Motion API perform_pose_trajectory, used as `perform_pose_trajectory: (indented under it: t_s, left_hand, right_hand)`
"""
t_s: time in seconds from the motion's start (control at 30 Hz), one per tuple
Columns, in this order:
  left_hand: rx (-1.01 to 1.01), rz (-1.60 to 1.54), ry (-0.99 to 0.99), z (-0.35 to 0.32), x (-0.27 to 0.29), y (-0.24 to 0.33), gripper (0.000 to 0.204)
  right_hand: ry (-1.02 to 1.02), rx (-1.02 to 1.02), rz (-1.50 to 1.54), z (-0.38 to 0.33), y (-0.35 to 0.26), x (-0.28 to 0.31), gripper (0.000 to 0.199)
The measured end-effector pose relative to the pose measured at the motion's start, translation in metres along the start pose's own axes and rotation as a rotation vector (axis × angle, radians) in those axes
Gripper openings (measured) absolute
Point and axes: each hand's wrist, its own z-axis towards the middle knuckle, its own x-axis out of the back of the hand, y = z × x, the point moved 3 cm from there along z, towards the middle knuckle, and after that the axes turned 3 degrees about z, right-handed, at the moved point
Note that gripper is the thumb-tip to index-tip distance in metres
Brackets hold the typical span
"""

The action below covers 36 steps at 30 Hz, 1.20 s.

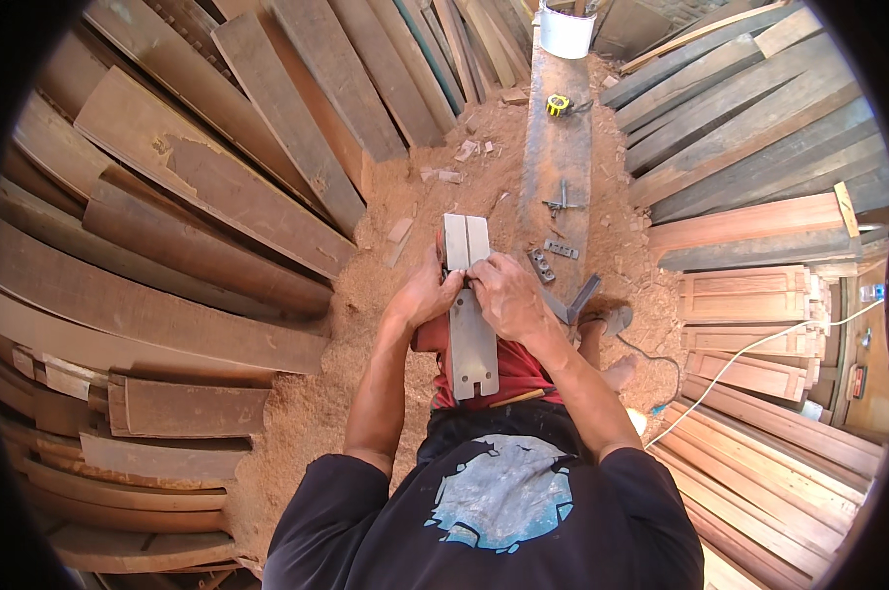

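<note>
An electric hand planer (474, 344) lies sole up over my lap, its flat metal plates facing me and a gap across its middle. My left hand (428, 293) is closed round the planer's left side, with the thumb at that gap. From the other side, my right hand (510, 297) has its fingers curled together at the same gap; whatever small part they pinch is hidden. Just right of the planer, two small metal pieces with holes (541, 265) lie on the plank, near a T-handled wrench (563, 200). A dark angled metal piece (582, 298) is beside my right wrist.
A long plank (553, 147) runs away from me, bearing a yellow tape measure (559, 105) and a white bucket (565, 34). Sawdust (307, 462) covers the ground. Stacked boards (189, 187) crowd the left, more timber (759, 128) the right. A pale cable (740, 354) crosses the right-hand stacks.
</note>
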Motion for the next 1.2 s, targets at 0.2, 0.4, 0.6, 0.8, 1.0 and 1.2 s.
perform_pose_trajectory:
  t_s: [0.2, 0.4, 0.6, 0.8, 1.0, 1.2]
  left_hand:
    - [0.080, 0.067, -0.027, -0.006, 0.007, 0.010, 0.066]
    - [-0.001, 0.080, 0.026, -0.003, 0.001, -0.001, 0.065]
    - [-0.105, -0.042, 0.056, 0.005, -0.005, -0.018, 0.063]
    - [-0.125, -0.080, 0.047, 0.008, -0.012, -0.018, 0.065]
    - [-0.134, -0.061, 0.049, 0.008, -0.010, -0.023, 0.065]
    - [-0.116, -0.103, 0.040, 0.002, -0.008, -0.015, 0.066]
  right_hand:
    - [-0.020, -0.019, -0.080, 0.005, -0.002, -0.006, 0.012]
    - [-0.004, -0.012, -0.051, 0.002, -0.006, -0.003, 0.013]
    - [-0.054, -0.066, -0.105, 0.002, 0.000, -0.009, 0.011]
    - [-0.032, -0.032, -0.028, 0.001, 0.007, -0.012, 0.012]
    - [-0.010, -0.052, -0.050, 0.000, -0.005, -0.003, 0.015]
    - [0.018, -0.013, 0.068, 0.001, -0.006, 0.001, 0.015]
